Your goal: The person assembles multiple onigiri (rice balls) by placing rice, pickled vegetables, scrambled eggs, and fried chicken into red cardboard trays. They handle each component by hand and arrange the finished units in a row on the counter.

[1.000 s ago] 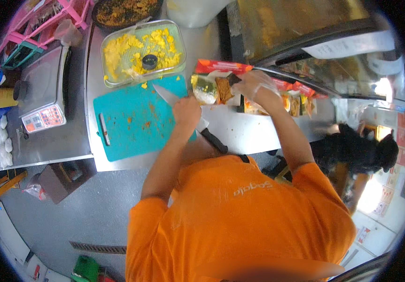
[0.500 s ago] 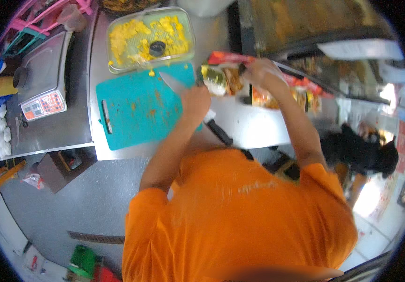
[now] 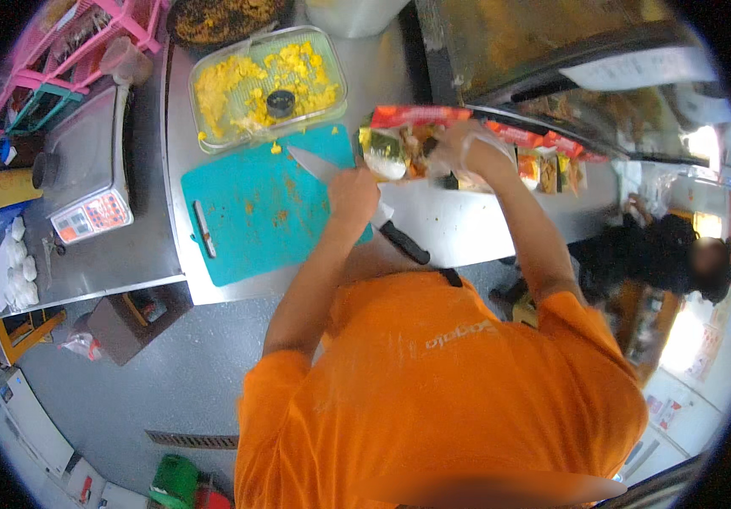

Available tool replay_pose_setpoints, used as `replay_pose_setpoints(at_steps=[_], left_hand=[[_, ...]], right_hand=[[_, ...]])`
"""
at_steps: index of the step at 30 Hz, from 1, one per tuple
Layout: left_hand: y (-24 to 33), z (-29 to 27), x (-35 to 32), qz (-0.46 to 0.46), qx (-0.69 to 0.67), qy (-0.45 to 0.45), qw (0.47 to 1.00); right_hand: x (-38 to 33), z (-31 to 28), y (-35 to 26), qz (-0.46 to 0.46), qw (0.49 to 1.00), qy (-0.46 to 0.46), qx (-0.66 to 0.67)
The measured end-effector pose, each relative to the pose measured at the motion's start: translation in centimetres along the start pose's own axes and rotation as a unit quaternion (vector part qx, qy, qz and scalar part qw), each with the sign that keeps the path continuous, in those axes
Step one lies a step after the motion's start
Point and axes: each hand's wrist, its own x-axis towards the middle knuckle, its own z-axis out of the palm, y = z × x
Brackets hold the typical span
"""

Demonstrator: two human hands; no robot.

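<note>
My left hand (image 3: 354, 197) is closed in a fist over the blade of a knife (image 3: 310, 163), at the right edge of a turquoise cutting board (image 3: 259, 199). The knife's black handle sticks out below the hand; what its fingers hold, if anything, is hidden. My right hand (image 3: 471, 153), with clear plastic about it, is closed among a row of packets at the back of the counter. A small dark thing shows by its fingertips, too blurred to name. Left of it lies a clear-and-gold packet (image 3: 385, 154), with red packets (image 3: 421, 116) behind.
A clear tray (image 3: 344, 72) holding yellow crumbled food and a round black piece stands beyond the board. On the left counter is a weighing scale (image 3: 90, 216), near pink baskets (image 3: 86, 72). A dark metal-framed case (image 3: 544, 51) borders the back right. Another person (image 3: 637, 259) is at the far right.
The whole view has shifted slightly. My right hand has moved a little lower and nearer the packets. My left hand stays over the knife.
</note>
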Motion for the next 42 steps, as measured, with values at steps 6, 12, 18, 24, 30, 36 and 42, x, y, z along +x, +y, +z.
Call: replay_pose_setpoints(at_steps=[6, 12, 18, 24, 30, 36, 42], left_hand=[[1.2, -2.1, -1.3, -0.069, -0.065, 0.074, 0.993], [-2.2, -5.5, -6.7, -0.085, -0.300, 0.134, 0.941], [-7.7, -6.4, -8.8, -0.045, -0.202, 0.249, 0.946], [-9.0, -9.4, -10.4, -0.202, -0.285, 0.207, 0.914], [-3.6, -12.9, -2.4, -0.048, -0.305, 0.303, 0.902], [1.9, -16.4, 5.6, 0.138, -0.206, 0.480, 0.841], [6.3, -18.4, 7.6, 0.199, -0.163, 0.372, 0.892]], right_hand=[[-1.1, -0.8, 0.0, -0.018, 0.995, -0.020, 0.092], [-0.1, -6.7, -4.0, -0.005, 0.771, -0.130, 0.623], [20.1, -13.6, -18.2, -0.226, 0.854, 0.071, 0.462], [24.8, -15.2, -22.4, -0.039, 0.818, 0.131, 0.559], [19.7, -14.5, -21.7, -0.077, 0.661, 0.119, 0.737], [12.4, -11.6, -17.1, -0.193, 0.507, 0.053, 0.838], [-0.4, -8.2, -10.3, -0.189, 0.788, 0.241, 0.534]])
